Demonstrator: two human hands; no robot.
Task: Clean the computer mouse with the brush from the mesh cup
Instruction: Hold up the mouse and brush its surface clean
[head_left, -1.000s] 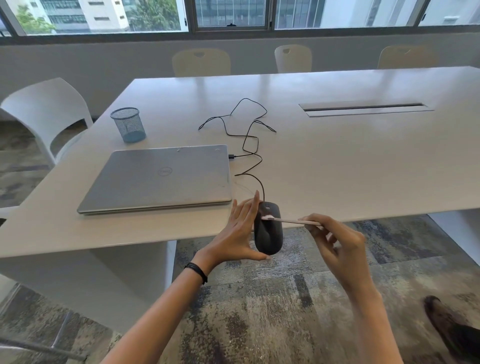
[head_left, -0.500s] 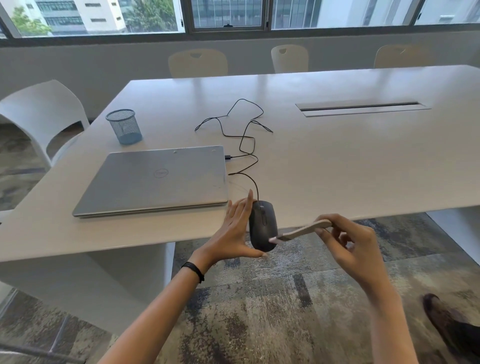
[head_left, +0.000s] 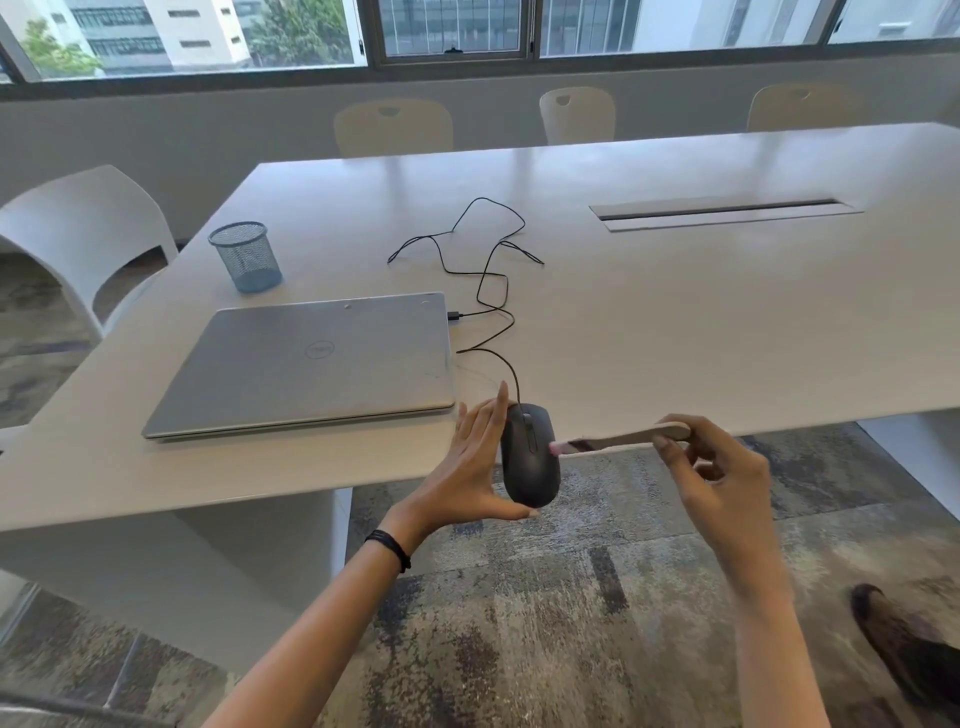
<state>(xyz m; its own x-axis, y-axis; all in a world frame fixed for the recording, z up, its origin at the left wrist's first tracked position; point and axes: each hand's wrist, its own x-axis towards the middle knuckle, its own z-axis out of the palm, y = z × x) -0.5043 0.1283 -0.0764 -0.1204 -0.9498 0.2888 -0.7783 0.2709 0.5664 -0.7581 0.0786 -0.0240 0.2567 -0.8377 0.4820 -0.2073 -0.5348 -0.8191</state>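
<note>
Two hands busy, both off the near edge of the worktop (head_left: 675, 322). Left hand (head_left: 467, 467) has its grip closed on the black computer mouse (head_left: 530, 457), fingers flat along the left flank, thumb hooked under the rear end, so the top shell and the right side stay open to the tool. Mouse is lifted in the air at the worktop's edge, tail end toward the camera; its cable (head_left: 493, 291) trails back in slack loops to the closed laptop (head_left: 311, 358), plugged at the laptop's right side. Slack looks like enough to hold the mouse up without tugging.

Right hand (head_left: 717, 473) pinches the far end of the brush (head_left: 623, 439), grip clenched on the handle, pale pinkish tip touching or just beside the mouse's right side near the wheel; contact too fine to confirm. Holding it far back probably gives reach and a light sweep.

Mesh cup (head_left: 245, 256) stands upright behind the laptop's left corner, well apart from the hands; looks empty.

Versus a second ago: the brush tip lay across the top front of the mouse, handle near level; now the tip sits lower on the right flank, handle tilted up toward the right hand. Left hand's hold is unchanged. Judged mid-cleaning.
</note>
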